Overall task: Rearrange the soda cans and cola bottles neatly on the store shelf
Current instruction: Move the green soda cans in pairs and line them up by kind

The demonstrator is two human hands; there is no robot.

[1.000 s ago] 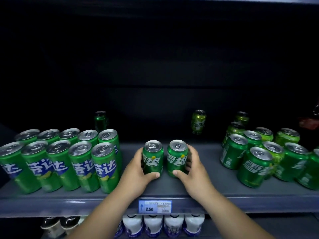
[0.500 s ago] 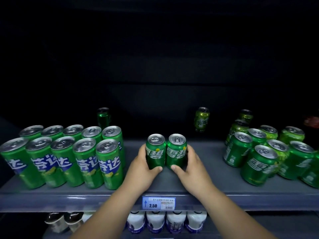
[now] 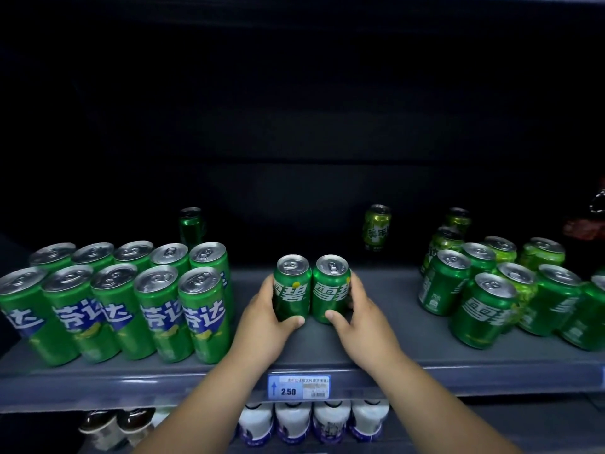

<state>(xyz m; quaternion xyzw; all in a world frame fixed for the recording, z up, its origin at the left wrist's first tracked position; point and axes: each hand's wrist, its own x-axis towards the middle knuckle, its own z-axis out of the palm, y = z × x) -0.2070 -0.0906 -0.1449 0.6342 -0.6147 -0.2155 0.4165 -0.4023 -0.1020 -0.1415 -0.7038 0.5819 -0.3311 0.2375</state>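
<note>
we see both forearms reaching up and forward from the lower edge of the view onto the grey shelf (image 3: 409,342), converging on two short green cans standing upright and touching side by side at its middle. the left hand (image 3: 265,326) wraps the outer side of the left can (image 3: 292,290), palm against its wall, thumb laid across the front near the base, the other fingers hidden behind it. the right hand (image 3: 363,326) mirrors this on the right can (image 3: 330,288), thumb at the lower front and fingers curled round its far side. so each hand is grasping one can, and the pair is pressed together between them, bases on the shelf as far as we can tell. to the left two rows of tall cans (image 3: 154,309) stand close together; to the right a looser cluster of short cans (image 3: 484,309) sits well apart from the held pair. a lone can (image 3: 377,227) stands at the dark back. a price tag (image 3: 298,386) reading 2.50 hangs on the shelf's front lip between the forearms, with white bottles (image 3: 293,421) below.
</note>
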